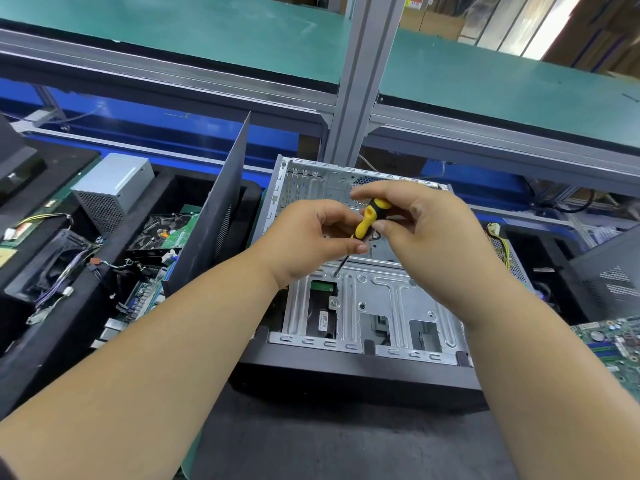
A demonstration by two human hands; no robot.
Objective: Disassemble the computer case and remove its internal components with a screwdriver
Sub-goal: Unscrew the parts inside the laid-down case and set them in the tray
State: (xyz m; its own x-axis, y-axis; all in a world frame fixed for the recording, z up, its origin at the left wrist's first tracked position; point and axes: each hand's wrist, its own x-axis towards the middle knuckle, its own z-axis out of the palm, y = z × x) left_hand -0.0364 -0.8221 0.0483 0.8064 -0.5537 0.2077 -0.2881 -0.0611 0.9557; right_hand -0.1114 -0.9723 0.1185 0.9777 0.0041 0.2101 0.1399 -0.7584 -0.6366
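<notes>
Yellow and black, the screwdriver (370, 220) stands tilted over the open computer case (363, 299), and we have both hands on it: our right hand (426, 233) curls its fingers and thumb round the upper part of the handle, while our left hand (311, 237) pinches the lower end of the handle where the shaft begins. The tip sits on a screw (335, 274) at the rear edge of the silver drive cage (374, 306), the stamped metal bracket that fills the near half of the case. Through a cut-out in that cage we can see a hard drive (322, 315) with its label, not yet taken out. The case lies on its side on the dark work mat (311, 445), with its side panel (211, 216) off and leaning upright just to the left. Further left, a bin holds a grey power supply (112, 188) and loose boards, and a green motherboard (613, 341) lies at the right edge. We judge that the task is well along, with the large parts out, and that the step in hand is freeing the drive cage. The next move calls for steady downward pressure so the tip stays seated, turning until the screw lifts, then catching it before it drops into the case.
</notes>
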